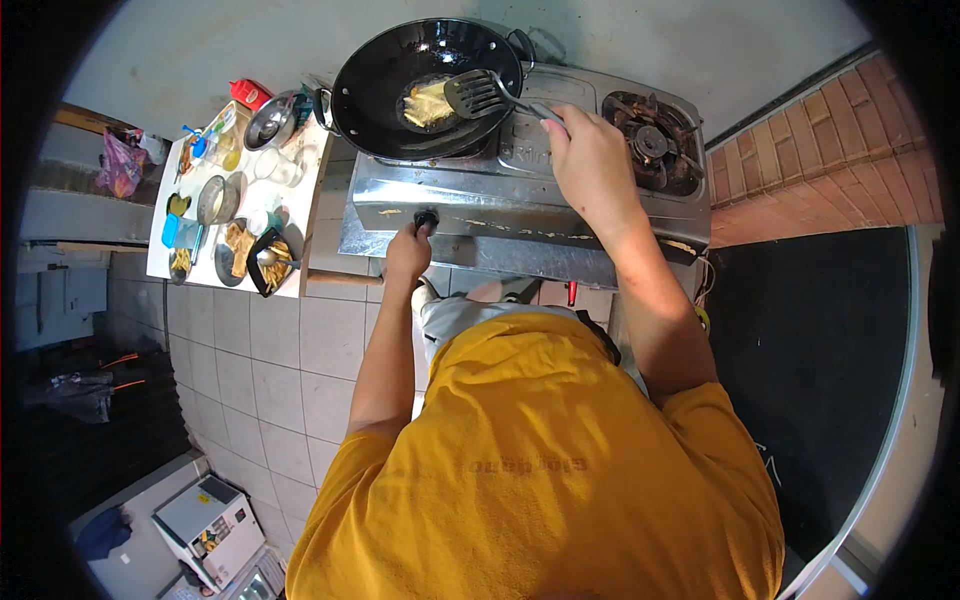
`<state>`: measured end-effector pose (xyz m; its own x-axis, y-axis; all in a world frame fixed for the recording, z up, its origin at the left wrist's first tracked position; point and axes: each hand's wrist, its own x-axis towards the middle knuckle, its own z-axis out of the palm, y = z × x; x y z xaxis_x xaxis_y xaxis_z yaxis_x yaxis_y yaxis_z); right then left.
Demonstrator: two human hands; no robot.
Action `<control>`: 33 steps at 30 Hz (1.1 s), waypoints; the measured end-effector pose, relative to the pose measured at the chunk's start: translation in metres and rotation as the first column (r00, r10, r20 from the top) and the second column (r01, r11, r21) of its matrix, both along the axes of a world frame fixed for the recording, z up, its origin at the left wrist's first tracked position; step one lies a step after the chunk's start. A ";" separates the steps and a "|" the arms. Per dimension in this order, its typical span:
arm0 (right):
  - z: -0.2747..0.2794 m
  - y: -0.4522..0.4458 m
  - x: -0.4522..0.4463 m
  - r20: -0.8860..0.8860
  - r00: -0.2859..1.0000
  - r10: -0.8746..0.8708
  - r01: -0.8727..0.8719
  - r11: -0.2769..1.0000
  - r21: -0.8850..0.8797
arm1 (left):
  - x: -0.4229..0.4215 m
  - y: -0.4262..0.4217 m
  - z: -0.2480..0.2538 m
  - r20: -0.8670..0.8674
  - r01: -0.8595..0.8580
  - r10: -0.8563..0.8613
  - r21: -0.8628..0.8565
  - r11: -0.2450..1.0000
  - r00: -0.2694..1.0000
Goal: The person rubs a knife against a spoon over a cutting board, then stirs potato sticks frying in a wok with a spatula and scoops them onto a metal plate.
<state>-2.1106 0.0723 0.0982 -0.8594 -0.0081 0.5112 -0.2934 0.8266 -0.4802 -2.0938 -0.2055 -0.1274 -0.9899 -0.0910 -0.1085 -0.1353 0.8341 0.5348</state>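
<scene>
My right hand point(592, 160) is closed round the handle of a slotted spatula point(476, 94), whose dark head is inside a black wok point(375, 100). Yellow food point(428, 104) lies at the bottom of the wok, just left of the spatula head. The wok stands on the left burner of a metal gas stove point(560, 190). At the stove's front panel, my left hand point(408, 252) has its fingers closed on a black knob point(427, 219).
Left of the stove, a white table point(308, 200) holds a metal bowl point(270, 122), a red bottle point(250, 94), glasses, a blue container point(181, 232) and plates of food. The right burner point(650, 143) carries no pan. A brick ledge point(820, 160) is at the right.
</scene>
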 end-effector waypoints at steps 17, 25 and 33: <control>0.004 -0.002 0.000 0.019 1.000 -0.015 0.015 1.000 0.003 | -0.001 0.002 0.007 0.073 -0.009 0.008 0.021 1.000 0.997; -0.001 -0.009 -0.013 0.064 0.998 0.000 0.002 1.000 -0.025 | 0.012 -0.018 0.025 0.155 -0.035 0.028 0.046 0.998 0.988; -0.011 -0.037 -0.005 0.120 0.992 -0.048 0.051 0.998 -0.025 | 0.044 -0.094 0.082 0.051 -0.121 0.112 0.241 0.963 0.992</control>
<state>-2.1158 0.0350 0.0870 -0.9131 0.0487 0.4047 -0.1921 0.8242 -0.5327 -2.0497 -0.2995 -0.0450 -0.9689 -0.1723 -0.1775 -0.2473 0.6570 0.7121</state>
